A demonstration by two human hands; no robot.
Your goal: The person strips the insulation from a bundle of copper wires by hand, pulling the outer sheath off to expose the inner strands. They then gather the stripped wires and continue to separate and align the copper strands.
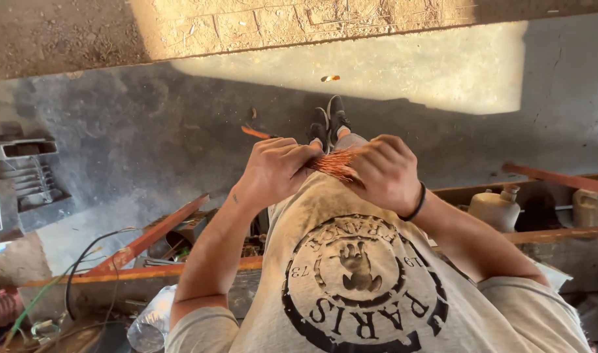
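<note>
I hold a bundle of copper wire (pixel 335 163) between both hands, in front of my chest and above my shoes (pixel 328 124). My left hand (pixel 273 171) is closed around one end of the bundle, fingers curled over it; my right hand (pixel 387 173) is clamped on the other end, with a black band (pixel 416 204) on that wrist. The hands sit close together, with only a short stretch of bare strands showing between them. The strands look thin and springy, so I judge the bundle light, easy to bend, and apt to splay or prick at the cut tips; the best hold seems to be around the gathered middle, not at the loose ends, which fan out toward my right hand. Just beyond my left hand an orange scrap (pixel 254 132) lies on the concrete floor (pixel 149 137). Below my left arm runs a rusty red bar (pixel 149 238) with dark cables (pixel 83 261) beside it. Out past my right arm stands a pale jug (pixel 496 208). Far off to the left of my left hand sits a grey machine (pixel 21 180).
</note>
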